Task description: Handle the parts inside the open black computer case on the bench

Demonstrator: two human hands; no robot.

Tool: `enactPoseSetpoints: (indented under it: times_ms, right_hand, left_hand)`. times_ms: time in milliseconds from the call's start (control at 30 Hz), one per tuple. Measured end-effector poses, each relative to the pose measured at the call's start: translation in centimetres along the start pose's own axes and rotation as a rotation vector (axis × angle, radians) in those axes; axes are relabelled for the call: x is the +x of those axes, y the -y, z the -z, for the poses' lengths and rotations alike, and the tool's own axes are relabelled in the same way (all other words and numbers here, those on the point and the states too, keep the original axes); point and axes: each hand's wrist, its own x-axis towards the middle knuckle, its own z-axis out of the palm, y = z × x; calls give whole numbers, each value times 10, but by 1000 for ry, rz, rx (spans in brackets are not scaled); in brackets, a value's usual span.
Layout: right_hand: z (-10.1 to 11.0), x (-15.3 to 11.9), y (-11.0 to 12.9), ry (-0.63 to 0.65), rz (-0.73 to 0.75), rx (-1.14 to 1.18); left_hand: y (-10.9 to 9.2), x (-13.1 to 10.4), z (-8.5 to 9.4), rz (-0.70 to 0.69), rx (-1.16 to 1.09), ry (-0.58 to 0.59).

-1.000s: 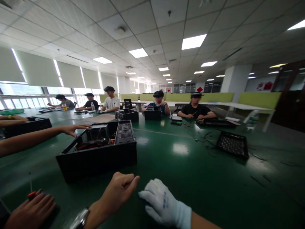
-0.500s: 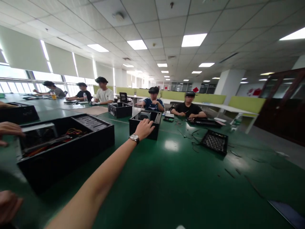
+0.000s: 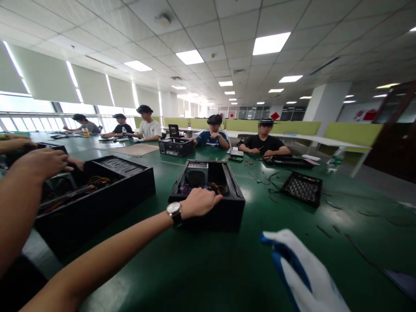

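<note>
Open computer case (image 3: 224, 215) being handled at the centre of a green table (image 3: 240, 268). Half a second earlier the case stood farther off; it now lies nearer the person, somewhat turned, its open top up, bringing the grey metal box (image 3: 196, 173) and wires inside into plainer view. The change suggests a pull by the left hand (image 3: 200, 202), and it puts the work within easier reach. The left hand, with a wristwatch (image 3: 174, 209), lies over the near rim; its fingers are bent and close together, but their tips are hidden, and whether they clamp the wall cannot be told. The gloved right hand (image 3: 312, 271) has come into view at near right, fingers apart, holding nothing, touching neither case nor table as far as can be seen. Margins: to the left, a larger open case (image 3: 107, 203), across a narrow strip of tabletop, with a co-worker's hand (image 3: 45, 164) over it; to the right, a broader stretch, bounded by a black tray (image 3: 302, 188) and loose strips (image 3: 324, 231).
</note>
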Motion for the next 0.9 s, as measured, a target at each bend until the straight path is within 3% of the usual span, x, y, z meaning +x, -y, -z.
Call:
enactPoseSetpoints:
  times_ms: [67, 133, 233, 300, 367, 433, 500, 533, 600, 700, 800, 900]
  right_hand:
    - [2, 48, 14, 58, -18, 17]
    - [-10, 87, 30, 192, 29, 32]
    - [-42, 108, 45, 237, 198, 9]
    - [-50, 97, 44, 113, 257, 11]
    - [-35, 72, 36, -36, 192, 13]
    - [-8, 38, 22, -181, -3, -17]
    - [16, 1, -1, -205, -211, -87]
    - [22, -18, -16, -147, -283, -132]
    - [18, -51, -46, 95, -335, -223]
    - [-16, -77, -78, 406, -272, -290]
    - [-49, -69, -89, 515, -121, -314]
    - [-64, -46, -101, 571, -37, -393]
  left_hand:
    - [-15, -33, 13, -126, -134, 154]
    - [-22, -56, 22, -197, -246, 259]
    - [-16, -67, 19, -116, -166, 158]
    - [-8, -64, 6, -110, -80, 97]
    - [0, -61, -10, -238, -61, 109]
    - [3, -61, -22, -399, -54, 154]
    - [2, -61, -30, -494, -27, 247]
    - [1, -60, -33, -512, -4, 303]
    - [-3, -58, -36, -507, 37, 404]
    - [-8, -50, -37, -457, 85, 507]
    - [-8, -44, -33, -451, 94, 560]
    - [-6, -46, -28, -432, 86, 556]
